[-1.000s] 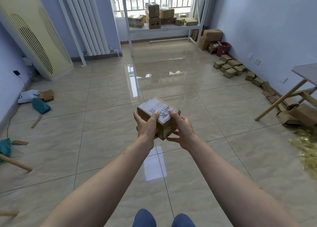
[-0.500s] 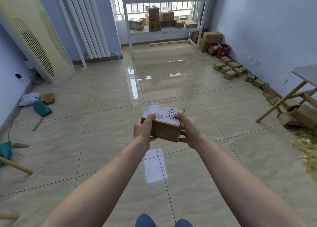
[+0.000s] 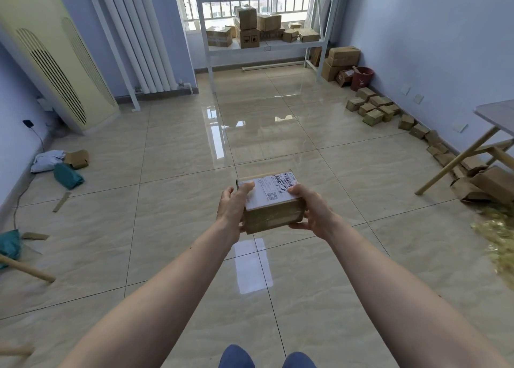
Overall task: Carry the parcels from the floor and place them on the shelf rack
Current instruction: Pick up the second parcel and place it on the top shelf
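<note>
- A small cardboard parcel (image 3: 271, 202) is held out in front of the body above the tiled floor (image 3: 172, 228), with its white label facing up.
- The left hand (image 3: 231, 210) grips the parcel's left side: its thumb lies over the top edge on the label, and the rest of its fingers are hidden behind and under the box.
- The right hand (image 3: 313, 210) grips the right side, with the thumb on top beside the label's barcode and the fingers curled beneath the near lower corner; their tips cannot be seen.
- The label's print is too small to read.
- Well beyond the fingers, the shelf rack (image 3: 264, 44) stands by the window with several boxes on its middle shelf; its top is cut off by the frame.
- More parcels (image 3: 372, 110) lie on the floor along the wall, far right of the right hand's fingers.
</note>
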The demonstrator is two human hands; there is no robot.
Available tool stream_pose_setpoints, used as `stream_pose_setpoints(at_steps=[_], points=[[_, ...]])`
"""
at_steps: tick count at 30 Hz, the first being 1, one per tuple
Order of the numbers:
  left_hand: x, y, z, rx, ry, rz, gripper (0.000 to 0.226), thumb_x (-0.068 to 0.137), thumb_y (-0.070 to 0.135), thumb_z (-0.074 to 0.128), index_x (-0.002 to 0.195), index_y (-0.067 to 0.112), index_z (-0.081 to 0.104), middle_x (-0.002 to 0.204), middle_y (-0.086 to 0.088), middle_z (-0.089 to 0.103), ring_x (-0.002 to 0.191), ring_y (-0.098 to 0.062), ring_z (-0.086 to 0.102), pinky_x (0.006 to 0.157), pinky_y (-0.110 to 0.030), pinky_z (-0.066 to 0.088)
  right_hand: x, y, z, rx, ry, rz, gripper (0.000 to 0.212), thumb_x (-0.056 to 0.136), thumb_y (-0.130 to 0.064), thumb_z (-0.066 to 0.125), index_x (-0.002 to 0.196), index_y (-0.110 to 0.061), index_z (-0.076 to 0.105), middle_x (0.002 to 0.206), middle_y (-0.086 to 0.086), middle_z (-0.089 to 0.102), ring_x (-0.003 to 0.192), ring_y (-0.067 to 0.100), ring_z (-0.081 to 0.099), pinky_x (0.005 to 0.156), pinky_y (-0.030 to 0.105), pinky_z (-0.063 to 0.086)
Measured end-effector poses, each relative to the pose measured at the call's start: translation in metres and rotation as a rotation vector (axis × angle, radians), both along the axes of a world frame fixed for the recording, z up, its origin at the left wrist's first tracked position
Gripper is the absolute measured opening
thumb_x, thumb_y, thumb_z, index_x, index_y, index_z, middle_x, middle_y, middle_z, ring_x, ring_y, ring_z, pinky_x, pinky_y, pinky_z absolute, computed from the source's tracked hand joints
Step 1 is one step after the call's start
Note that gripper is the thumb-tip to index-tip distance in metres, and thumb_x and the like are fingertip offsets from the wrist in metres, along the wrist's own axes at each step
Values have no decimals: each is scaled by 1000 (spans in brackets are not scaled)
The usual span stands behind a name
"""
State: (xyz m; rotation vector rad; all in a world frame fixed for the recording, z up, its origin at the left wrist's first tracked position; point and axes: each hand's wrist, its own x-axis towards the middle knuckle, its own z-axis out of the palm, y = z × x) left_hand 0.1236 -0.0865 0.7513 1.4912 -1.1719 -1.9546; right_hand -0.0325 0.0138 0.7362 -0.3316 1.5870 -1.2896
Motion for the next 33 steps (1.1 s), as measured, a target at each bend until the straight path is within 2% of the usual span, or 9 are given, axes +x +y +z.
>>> stream_pose_setpoints(at_steps=[3,7,9,12,18,24,26,30,33], points=[[-2,1,0,0,17,-18,53,83,37,64,134,29,52,105,-5,65,91,-26,64,66,-39,56,-6,1,1,6,10,25,22,89,-37,60,106,-23,62,112,9,62,101,26,60,88,48,56],[-8,4,0,1,55,45,37,86,33,64,121,26,54,107,-7,66,97,-27,64,66,-43,58,-5,-5,-7,33,-2,-44,70,73,-58,71,129,-20,51,124,13,57,112,33,62,86,51,61],[-11,6,0,5,71,71,37,87,32,65,121,25,51,108,-7,65,100,-27,64,69,-46,59,-1,-8,-10,41,-21,-66,84,69,-62,76,132,-17,43,123,14,54,111,35,63,80,51,63],[-15,8,-1,7,87,68,39,87,32,66,121,25,47,108,-6,65,99,-27,64,75,-51,59,1,-14,-12,9,-52,-76,98,60,-63,80,135,-10,47,121,18,66,102,34,72,67,44,63],[-14,1,1,-44,-8,-8,39,78,45,70,108,31,50,119,-6,64,111,-28,60,89,-56,51,-8,-17,-5,-32,-21,-73,85,64,-54,73,133,-11,52,122,20,68,99,33,71,68,44,63],[-17,-5,4,-62,42,-54,55,80,36,72,130,27,50,112,-5,68,98,-22,66,78,-42,60,-13,-20,3,-58,28,-31,47,89,-39,58,124,-8,60,101,11,66,86,27,65,74,41,58],[-19,-5,4,-74,52,-48,53,82,34,71,130,26,51,108,-5,70,94,-22,68,77,-41,60,-13,-21,5,-59,22,-44,47,88,-42,59,123,-11,60,102,10,68,86,26,66,70,39,58],[-30,-6,4,-108,81,31,47,86,33,69,128,22,52,105,-7,70,84,-19,67,72,-37,59,-14,-24,5,-58,16,-44,73,76,-58,69,131,-14,52,121,13,67,104,30,70,72,44,63],[-40,-7,4,-123,99,75,47,88,32,67,130,23,49,102,-5,68,80,-17,65,71,-36,57,-15,-26,4,-65,54,-43,56,88,-48,67,128,-12,48,121,10,66,108,28,67,87,54,60]])
